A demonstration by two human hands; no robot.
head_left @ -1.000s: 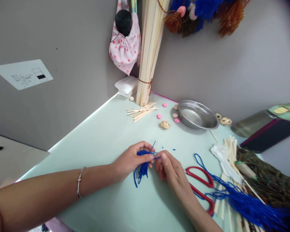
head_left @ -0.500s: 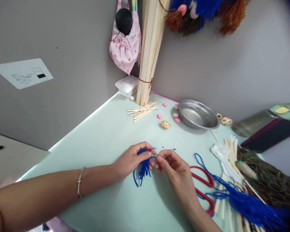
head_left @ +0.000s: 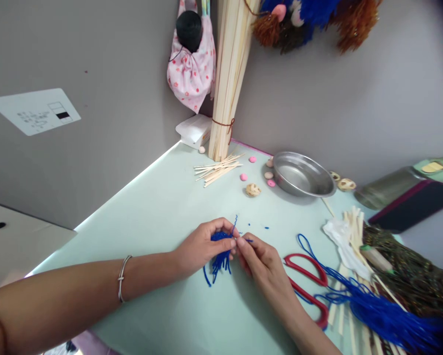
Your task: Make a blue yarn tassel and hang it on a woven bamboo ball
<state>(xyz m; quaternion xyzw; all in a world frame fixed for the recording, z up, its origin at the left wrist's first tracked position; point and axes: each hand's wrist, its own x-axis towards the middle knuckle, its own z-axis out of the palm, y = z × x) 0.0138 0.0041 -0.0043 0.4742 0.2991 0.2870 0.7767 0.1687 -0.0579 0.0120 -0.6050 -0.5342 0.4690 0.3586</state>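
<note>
My left hand (head_left: 202, 244) pinches the top of a small bundle of blue yarn (head_left: 220, 259), whose loose strands hang down onto the pale green table (head_left: 158, 207). My right hand (head_left: 260, 259) meets it from the right, its fingertips pinching a thin blue strand at the bundle's top; a short end of that strand sticks up above the fingers. A silver bracelet sits on my left wrist.
Red-handled scissors (head_left: 310, 288) lie just right of my right hand, beside a long hank of blue yarn (head_left: 376, 310) and peacock feathers (head_left: 409, 276). Farther back are a steel bowl (head_left: 302, 175), loose wooden sticks (head_left: 217, 170), pink and carved beads, and a tall stick bundle (head_left: 230, 74).
My right hand's fingers have shifted back in against the bundle's top, and the short strand end now sticks up again above the fingertips. The left hand has stayed put.
</note>
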